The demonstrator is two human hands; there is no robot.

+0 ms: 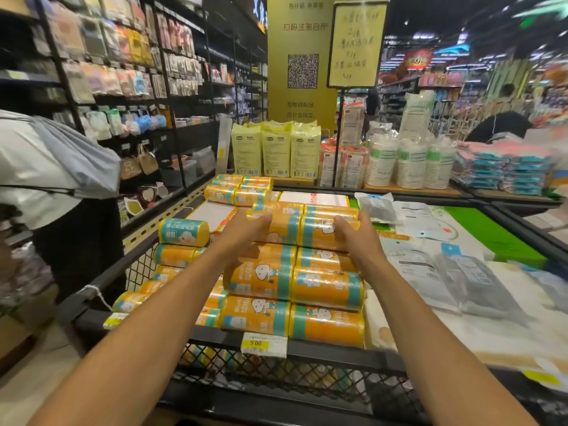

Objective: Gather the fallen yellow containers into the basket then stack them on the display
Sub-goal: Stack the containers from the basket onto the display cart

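Two bare forearms reach from the near edge out over a black wire-mesh display bin point(307, 373). Its near rim carries a price tag point(264, 344) reading 5.00. Just past the rim sits a stack of yellow containers point(292, 290). They lie on their sides, two across in several tiers, each with teal bands.

On the highest tier the left hand point(246, 226) has its fingers curled over the top left container point(282, 218). The right hand point(353, 236) cups the top right container point(319, 233), fingers bent round its front. Both hands are a little blurred. The two containers touch side by side and rest on the tier below.

Left of the stack lies a lower pile of the same containers, with a single container point(183, 232) lying on top. To the right, clear plastic packets point(430, 272) lie on a white and green surface.

Farther off, a small group of four containers point(239, 187) sits behind the stack. Beyond stand pale yellow packs point(275, 152), stacks of paper cups point(408, 164) and a handwritten sign point(356, 44) on a pole. A person point(46, 167) in a white top stands at the left, beside dark shelves point(129, 72).
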